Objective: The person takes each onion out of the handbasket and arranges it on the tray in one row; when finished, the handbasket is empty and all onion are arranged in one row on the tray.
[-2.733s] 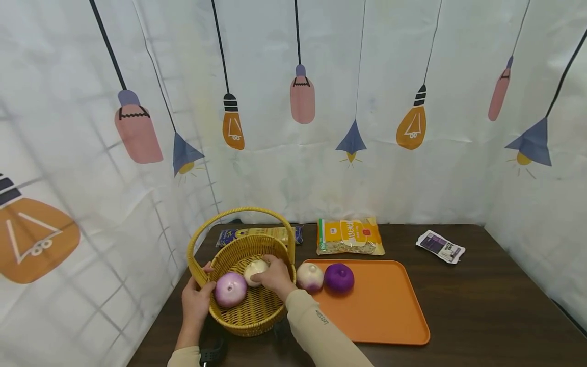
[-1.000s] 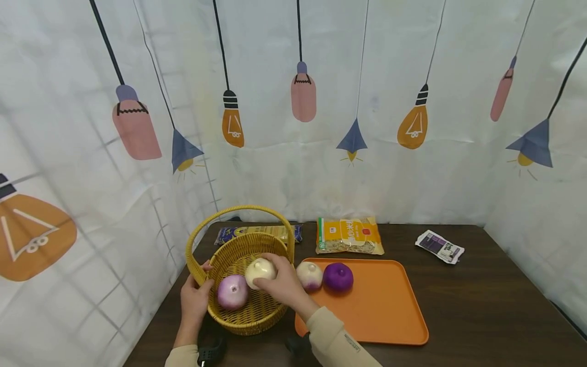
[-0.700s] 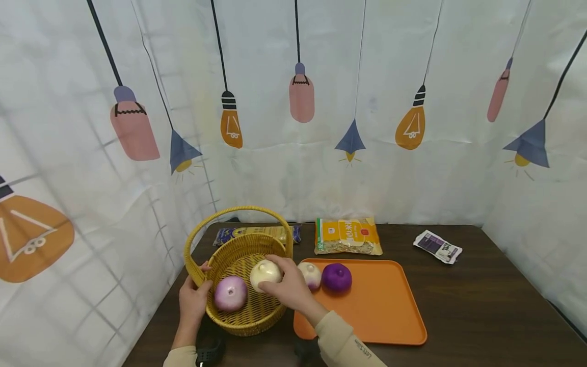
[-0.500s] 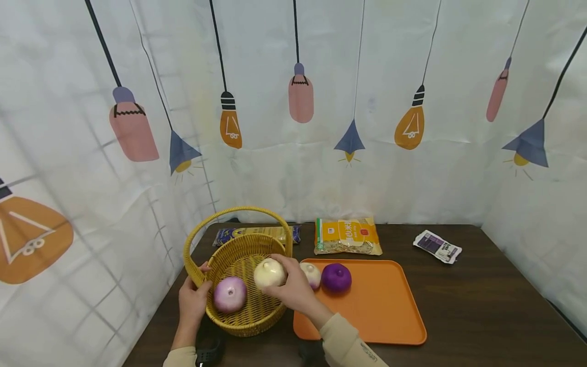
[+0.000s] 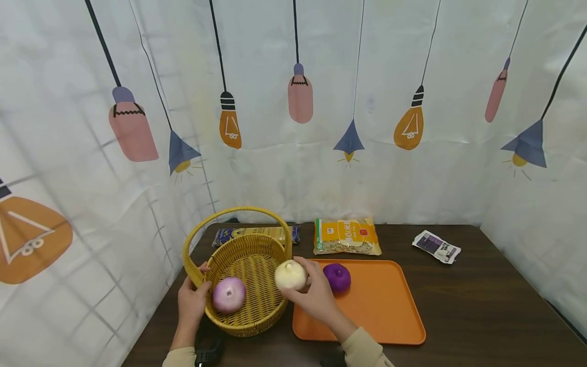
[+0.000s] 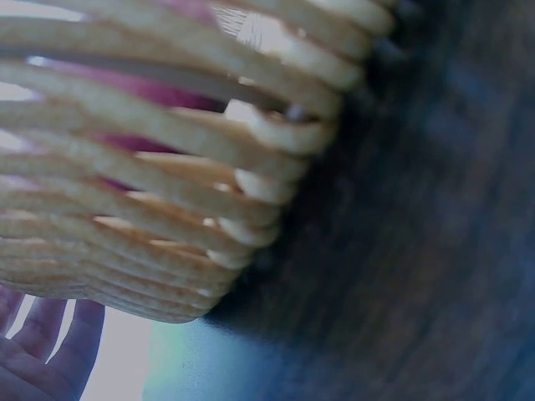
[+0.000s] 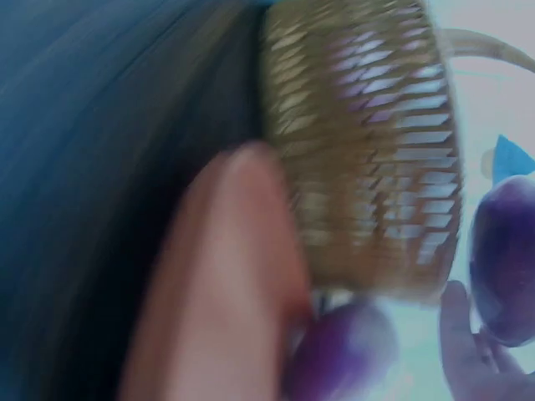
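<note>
My left hand point(image 5: 192, 300) grips the left side of the yellow wicker basket point(image 5: 247, 326) near the foot of its handle. A pale purple onion point(image 5: 230, 294) lies inside the basket. My right hand point(image 5: 316, 293) holds a whitish onion point(image 5: 291, 275) between thumb and fingers, over the basket's right rim by the orange tray point(image 5: 380, 311). On the tray sits a deep purple onion point(image 5: 337, 278). The white-and-purple onion on the tray is hidden behind my right hand. In the left wrist view, the basket's weave point(image 6: 150, 167) fills the upper left, with fingers point(image 6: 63, 351) below it.
Behind the basket lies a blue-and-yellow packet point(image 5: 270, 233). A yellow bag of grain point(image 5: 347, 236) stands behind the tray. A small white-and-purple pouch point(image 5: 437, 246) lies further right on the dark table point(image 5: 486, 306). A patterned curtain surrounds the table.
My right hand has lifted the whitish onion from inside the basket and carried it rightward to its right rim, covering the white-and-purple onion. My left hand stays on the basket.
</note>
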Demonstrator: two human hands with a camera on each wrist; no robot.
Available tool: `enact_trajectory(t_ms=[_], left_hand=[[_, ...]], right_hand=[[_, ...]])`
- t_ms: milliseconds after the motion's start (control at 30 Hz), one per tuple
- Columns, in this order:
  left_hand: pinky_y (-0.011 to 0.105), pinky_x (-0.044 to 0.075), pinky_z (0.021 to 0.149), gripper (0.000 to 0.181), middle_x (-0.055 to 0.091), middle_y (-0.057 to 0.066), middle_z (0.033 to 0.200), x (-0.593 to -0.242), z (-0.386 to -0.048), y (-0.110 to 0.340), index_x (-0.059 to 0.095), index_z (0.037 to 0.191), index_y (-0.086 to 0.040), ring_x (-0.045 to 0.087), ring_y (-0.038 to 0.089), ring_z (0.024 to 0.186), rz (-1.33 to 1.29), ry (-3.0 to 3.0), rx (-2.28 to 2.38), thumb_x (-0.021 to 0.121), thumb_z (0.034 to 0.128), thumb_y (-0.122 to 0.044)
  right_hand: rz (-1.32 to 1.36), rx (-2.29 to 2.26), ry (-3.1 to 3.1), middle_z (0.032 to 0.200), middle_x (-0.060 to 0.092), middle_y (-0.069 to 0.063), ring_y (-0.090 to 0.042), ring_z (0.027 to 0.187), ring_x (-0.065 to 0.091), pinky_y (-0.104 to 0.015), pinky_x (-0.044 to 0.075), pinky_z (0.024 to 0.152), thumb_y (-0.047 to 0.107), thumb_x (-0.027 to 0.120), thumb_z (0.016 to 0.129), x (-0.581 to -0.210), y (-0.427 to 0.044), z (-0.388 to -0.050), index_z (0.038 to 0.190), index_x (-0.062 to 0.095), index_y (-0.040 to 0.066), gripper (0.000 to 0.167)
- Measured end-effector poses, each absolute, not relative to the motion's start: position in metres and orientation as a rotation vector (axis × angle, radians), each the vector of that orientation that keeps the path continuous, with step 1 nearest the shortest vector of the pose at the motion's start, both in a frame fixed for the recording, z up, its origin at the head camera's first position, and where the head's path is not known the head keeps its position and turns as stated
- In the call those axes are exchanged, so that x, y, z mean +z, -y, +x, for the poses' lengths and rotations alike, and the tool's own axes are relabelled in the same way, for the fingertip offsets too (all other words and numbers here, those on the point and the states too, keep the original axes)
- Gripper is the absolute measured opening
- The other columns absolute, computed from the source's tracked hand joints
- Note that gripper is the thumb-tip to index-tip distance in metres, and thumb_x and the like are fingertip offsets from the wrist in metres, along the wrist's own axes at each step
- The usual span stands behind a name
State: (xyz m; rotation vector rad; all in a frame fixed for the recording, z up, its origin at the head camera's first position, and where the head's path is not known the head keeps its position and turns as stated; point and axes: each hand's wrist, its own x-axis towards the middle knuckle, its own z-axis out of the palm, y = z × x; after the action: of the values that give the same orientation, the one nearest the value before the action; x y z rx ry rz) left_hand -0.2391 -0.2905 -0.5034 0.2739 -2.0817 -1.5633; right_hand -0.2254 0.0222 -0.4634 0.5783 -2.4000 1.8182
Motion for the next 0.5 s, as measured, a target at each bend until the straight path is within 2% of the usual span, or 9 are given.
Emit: enact_trajectory(t_ms=[133,267,367,500], left_hand=[[0.003,0.038,0.086,0.028,0.056,0.017,0.138,-0.503,-0.240,0.291,0.061,0.115,0.002,0.050,-0.004,0.114,0.272,2.078,-1.558,0.055,0.0883,0.009],[0.004,0.038,0.086,0.027,0.056,0.016,0.138,-0.502,-0.240,0.292,0.062,0.115,0.003,0.050,-0.006,0.112,0.269,2.072,-1.570,0.054,0.0886,0.008],[0.004,0.038,0.086,0.028,0.055,0.016,0.139,-0.503,-0.239,0.292,0.061,0.115,0.003,0.051,-0.004,0.114,0.267,2.077,-1.581,0.054,0.0892,0.008],[0.004,0.038,0.087,0.028,0.056,0.016,0.139,-0.503,-0.239,0.291,0.061,0.116,0.003,0.051,-0.003,0.114,0.266,2.077,-1.585,0.054,0.0894,0.008]], right_hand=[[0.541,1.713,2.405,0.128,0.048,-0.007,-0.022,0.104,0.051,-0.029,0.052,0.074,0.034,0.080,0.080,-0.469,-0.032,-0.220,0.142,0.048,0.023,0.070],[0.503,1.724,2.366,0.130,0.047,-0.002,-0.021,0.111,0.051,-0.037,0.049,0.086,0.034,0.081,0.079,-0.476,-0.039,-0.217,0.140,0.050,0.022,0.069],[0.463,1.731,2.335,0.131,0.046,-0.003,-0.022,0.114,0.051,-0.041,0.047,0.090,0.034,0.082,0.078,-0.481,-0.044,-0.215,0.137,0.052,0.021,0.068],[0.389,1.719,2.302,0.130,0.046,-0.005,-0.023,0.115,0.050,-0.039,0.047,0.090,0.034,0.082,0.078,-0.488,-0.052,-0.214,0.136,0.053,0.019,0.067]])
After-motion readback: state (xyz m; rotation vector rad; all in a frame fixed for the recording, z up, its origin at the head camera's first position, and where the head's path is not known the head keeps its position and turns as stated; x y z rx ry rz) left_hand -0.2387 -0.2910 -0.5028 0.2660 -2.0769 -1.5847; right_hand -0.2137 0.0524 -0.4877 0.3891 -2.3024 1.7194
